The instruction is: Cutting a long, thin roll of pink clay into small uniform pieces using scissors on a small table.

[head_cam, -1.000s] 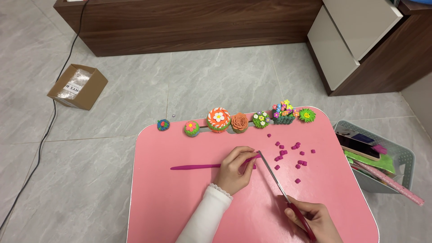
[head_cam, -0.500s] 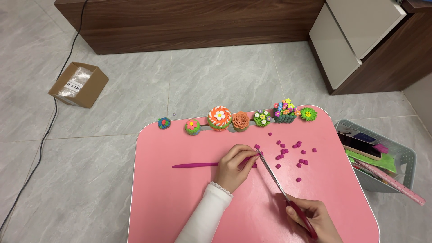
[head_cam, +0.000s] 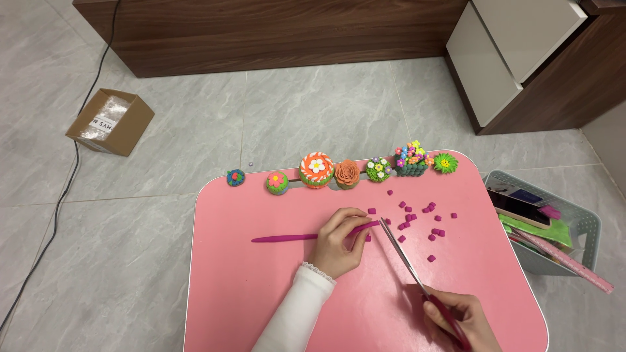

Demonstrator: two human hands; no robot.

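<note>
My left hand (head_cam: pixel 339 242) pinches a long magenta clay rope (head_cam: pixel 283 238) that lies across the pink table (head_cam: pixel 248 300). The rope's right end sticks out past my fingers. My right hand (head_cam: pixel 458 321) grips red-handled scissors (head_cam: pixel 404 257), whose blade tips sit right at that end of the rope. Several small magenta clay bits (head_cam: pixel 417 218) lie scattered to the right of the blades. A row of colourful clay flowers (head_cam: pixel 316 170) stands along the table's far edge.
A grey basket (head_cam: pixel 583 225) with a phone, green sheets and a pink ruler stands right of the table. A cardboard box (head_cam: pixel 109 122) and a black cable (head_cam: pixel 62 202) lie on the tiled floor at left. A wooden cabinet (head_cam: pixel 274 32) runs along the back.
My left hand has kept its hold on the rope and the scissors stay at its right end. The view has shifted slightly; nothing else has visibly moved.
</note>
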